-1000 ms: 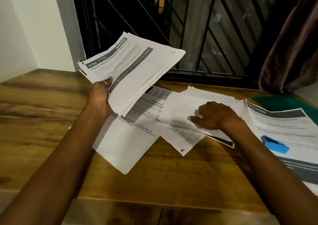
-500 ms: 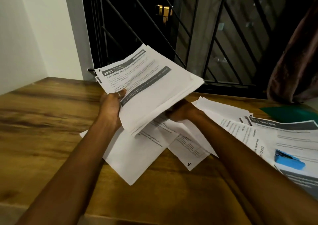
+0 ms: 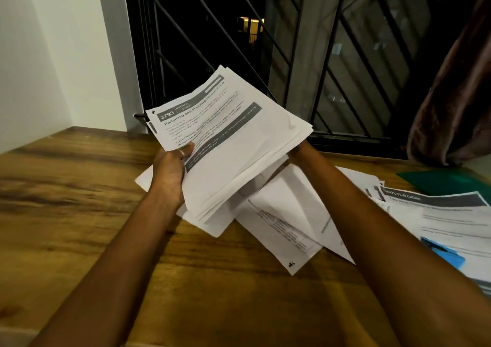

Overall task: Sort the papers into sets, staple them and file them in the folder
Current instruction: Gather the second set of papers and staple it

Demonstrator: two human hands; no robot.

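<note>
Wooden table (image 3: 66, 214) nearest me | loose sheets (image 3: 287, 214) lie on it, blue stapler (image 3: 446, 253) on those at right | left hand (image 3: 170, 176) grips paper stack (image 3: 239, 155) above the table, thumb on top | right hand (image 3: 299, 151) under the stack, fingers hidden, I cannot tell their state | green folder (image 3: 446, 182) far right | window grille (image 3: 212, 41) behind

On the top page of the raised stack of papers (image 3: 233, 145) I read "3793" in white on a dark box at its far left corner, with "KITCHEN" in the box just beside it. Below runs a title which, as far as I can tell, says "Portioning and Freezing Frozen Food". A lower line begins "1) Food has been". The sheet on the right (image 3: 451, 222) carries "MULTI-ROOM" in its dark header band; its smaller print is too blurred to read.
</note>
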